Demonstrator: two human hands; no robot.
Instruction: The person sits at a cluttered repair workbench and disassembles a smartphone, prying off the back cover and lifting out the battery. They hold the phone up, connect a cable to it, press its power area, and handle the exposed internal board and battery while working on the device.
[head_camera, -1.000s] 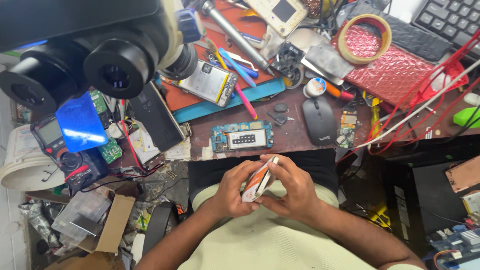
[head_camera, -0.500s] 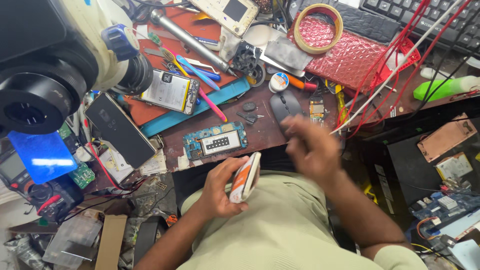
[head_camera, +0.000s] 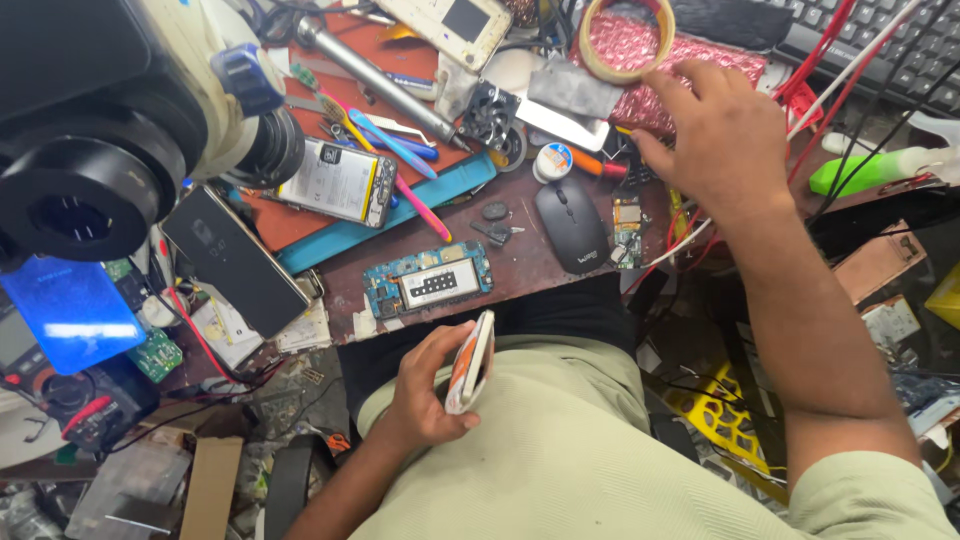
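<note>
My left hand (head_camera: 425, 392) holds a slim white and orange phone (head_camera: 471, 362) on edge over my lap, just below the desk's front edge. My right hand (head_camera: 712, 135) is stretched out over the far right of the desk with fingers spread and nothing in it. Its fingertips hover near a red bubble-wrap pouch (head_camera: 640, 55) and a roll of tape (head_camera: 627, 38). A blue circuit board (head_camera: 428, 281) lies on the desk near the phone. A black mouse (head_camera: 571, 225) sits just left of my right forearm.
A microscope head (head_camera: 120, 130) looms at the upper left. A dark phone (head_camera: 233, 259), an opened phone with battery (head_camera: 338, 182), tweezers and pink and blue pry tools (head_camera: 395, 150) lie on an orange mat. A keyboard (head_camera: 890, 40), red wires and a green bottle (head_camera: 880, 168) crowd the right.
My right hand let go of the phone and moved up and right across the desk towards the bubble-wrap pouch. The left hand keeps the phone alone. The camera view shifted.
</note>
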